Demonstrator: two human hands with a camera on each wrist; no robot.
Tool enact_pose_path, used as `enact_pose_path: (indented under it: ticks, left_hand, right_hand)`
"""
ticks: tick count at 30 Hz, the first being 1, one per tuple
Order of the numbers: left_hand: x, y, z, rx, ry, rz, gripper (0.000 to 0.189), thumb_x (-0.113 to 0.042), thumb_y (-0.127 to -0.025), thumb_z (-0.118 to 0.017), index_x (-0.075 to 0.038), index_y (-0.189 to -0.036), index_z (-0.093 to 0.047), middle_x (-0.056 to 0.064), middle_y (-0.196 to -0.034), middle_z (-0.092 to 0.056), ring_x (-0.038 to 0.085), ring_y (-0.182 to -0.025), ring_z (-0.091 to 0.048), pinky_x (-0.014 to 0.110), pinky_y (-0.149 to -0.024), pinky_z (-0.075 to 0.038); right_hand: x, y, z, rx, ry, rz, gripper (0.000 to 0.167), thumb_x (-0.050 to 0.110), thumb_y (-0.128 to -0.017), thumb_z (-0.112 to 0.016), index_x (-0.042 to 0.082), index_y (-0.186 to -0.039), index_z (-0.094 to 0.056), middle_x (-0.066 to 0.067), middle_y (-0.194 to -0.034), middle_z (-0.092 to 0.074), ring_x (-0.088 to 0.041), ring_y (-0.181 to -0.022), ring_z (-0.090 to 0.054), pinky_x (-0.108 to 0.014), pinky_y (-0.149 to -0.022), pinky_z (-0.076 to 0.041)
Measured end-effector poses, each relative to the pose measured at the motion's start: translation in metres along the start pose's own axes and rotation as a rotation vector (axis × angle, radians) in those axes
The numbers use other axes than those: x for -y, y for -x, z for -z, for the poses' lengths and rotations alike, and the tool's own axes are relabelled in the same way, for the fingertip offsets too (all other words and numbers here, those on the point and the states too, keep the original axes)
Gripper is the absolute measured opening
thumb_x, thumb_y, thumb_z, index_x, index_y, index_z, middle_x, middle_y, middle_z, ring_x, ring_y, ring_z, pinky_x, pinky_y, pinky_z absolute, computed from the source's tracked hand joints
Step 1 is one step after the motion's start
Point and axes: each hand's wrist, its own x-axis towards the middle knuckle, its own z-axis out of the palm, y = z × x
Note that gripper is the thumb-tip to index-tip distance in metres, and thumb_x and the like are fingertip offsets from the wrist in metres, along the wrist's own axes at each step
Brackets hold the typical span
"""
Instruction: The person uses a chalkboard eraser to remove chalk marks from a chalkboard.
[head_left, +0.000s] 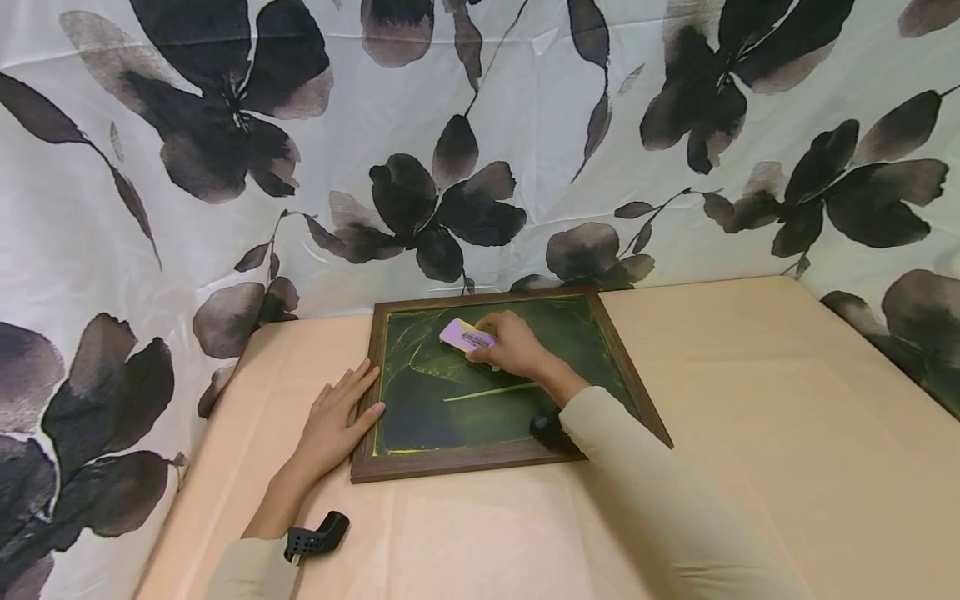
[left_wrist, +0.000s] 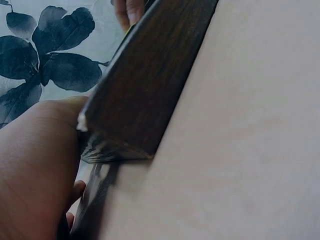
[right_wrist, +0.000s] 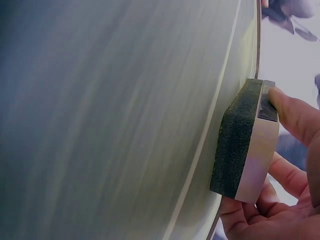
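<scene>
A green chalkboard (head_left: 427, 421) in a brown wooden frame (head_left: 465, 460) lies on the table, smeared with yellow chalk. My right hand (head_left: 517, 346) grips a chalkboard eraser (head_left: 463, 335) with a purple top over the board's upper middle. In the right wrist view, the eraser's dark felt (right_wrist: 235, 142) faces the board, and thumb and fingers hold its lighter back. A yellow line (head_left: 487, 392) crosses the board below the eraser. With fingers extended, my left hand (head_left: 333, 429) rests against the frame's left side. The frame's near corner (left_wrist: 120, 120) shows beside that hand in the left wrist view.
The table (head_left: 757, 400) has a peach cover that extends to both sides of the board. Behind it hangs a white cloth (head_left: 540, 100) with dark flowers. Black wrist devices sit on the left wrist (head_left: 318, 536) and right wrist (head_left: 547, 425).
</scene>
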Motion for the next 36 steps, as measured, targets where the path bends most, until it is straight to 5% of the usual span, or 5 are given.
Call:
enact_pose_path:
  ticks: [8, 12, 22, 29, 36]
  left_hand:
    - [0.003, 0.0, -0.003, -0.006, -0.002, 0.001, 0.062, -0.04, -0.096, -0.056, -0.011, -0.148, -0.038, 0.01, -0.155, -0.026, 0.037, -0.141, -0.022, 0.06, -0.111, -0.006]
    - [0.002, 0.0, -0.005, 0.003, -0.008, 0.003, 0.063, -0.041, -0.096, -0.055, -0.012, -0.148, -0.038, 0.009, -0.156, -0.026, 0.036, -0.141, -0.022, 0.06, -0.111, -0.006]
    - [0.002, -0.001, -0.002, -0.014, -0.014, -0.003, 0.062, -0.04, -0.096, -0.055, -0.011, -0.148, -0.039, 0.009, -0.155, -0.027, 0.036, -0.141, -0.023, 0.06, -0.11, -0.006]
    - [0.001, 0.0, -0.004, -0.021, -0.021, -0.007, 0.062, -0.039, -0.096, -0.056, -0.01, -0.148, -0.039, 0.01, -0.155, -0.027, 0.038, -0.14, -0.023, 0.062, -0.11, -0.008]
    - [-0.001, 0.0, -0.001, 0.001, -0.026, 0.013, 0.063, -0.04, -0.096, -0.055, -0.011, -0.149, -0.037, 0.01, -0.155, -0.026, 0.036, -0.141, -0.022, 0.06, -0.111, -0.006]
  right_hand:
    - [0.026, -0.007, -0.022, 0.091, -0.087, 0.022, 0.052, 0.021, -0.081, -0.078, -0.003, -0.124, -0.059, -0.017, -0.103, -0.05, -0.022, -0.076, -0.057, -0.026, -0.05, -0.052]
    - [0.031, -0.009, -0.027, 0.142, -0.104, 0.045, 0.05, 0.021, -0.083, -0.077, -0.001, -0.124, -0.06, -0.015, -0.1, -0.053, -0.018, -0.06, -0.061, -0.027, -0.051, -0.052]
    - [0.037, -0.009, -0.024, 0.163, 0.061, 0.136, 0.05, 0.029, -0.081, -0.078, 0.006, -0.124, -0.063, -0.008, -0.099, -0.051, -0.02, -0.086, -0.051, -0.029, -0.069, -0.048]
    - [0.014, 0.002, -0.004, 0.076, 0.173, 0.137, 0.048, 0.033, -0.082, -0.077, 0.007, -0.121, -0.066, -0.007, -0.098, -0.055, -0.018, -0.08, -0.049, -0.03, -0.064, -0.044]
    - [-0.02, 0.028, 0.038, -0.041, 0.214, 0.089, 0.053, 0.035, -0.081, -0.077, 0.002, -0.121, -0.065, -0.009, -0.095, -0.059, -0.021, -0.079, -0.05, -0.035, -0.066, -0.045]
